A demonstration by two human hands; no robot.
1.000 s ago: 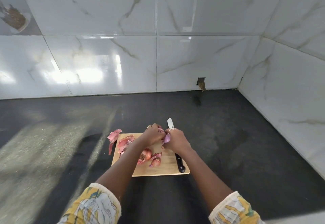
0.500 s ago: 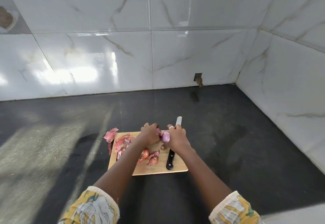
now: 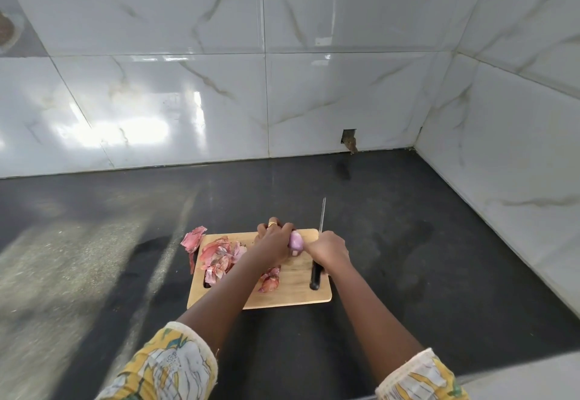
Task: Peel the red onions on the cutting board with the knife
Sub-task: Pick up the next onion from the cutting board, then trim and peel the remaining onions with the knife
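Near the front of the dark surface (image 3: 408, 258), lying flat: a wooden cutting board (image 3: 292, 297). On its near middle, a red onion piece (image 3: 270, 280) with loose skin, partly behind the left forearm. Toward its right side, right hand (image 3: 328, 249) curled round a black-handled knife (image 3: 315, 278), blade pointing far, past the board's far edge. Just left, left hand (image 3: 274, 241) gripping a peeled purple onion (image 3: 296, 241) over the board's far part. Farther left, a heap of red skins (image 3: 219, 256); one loose skin (image 3: 194, 239) off the far-left corner. Beyond, a white tiled wall (image 3: 314, 101).
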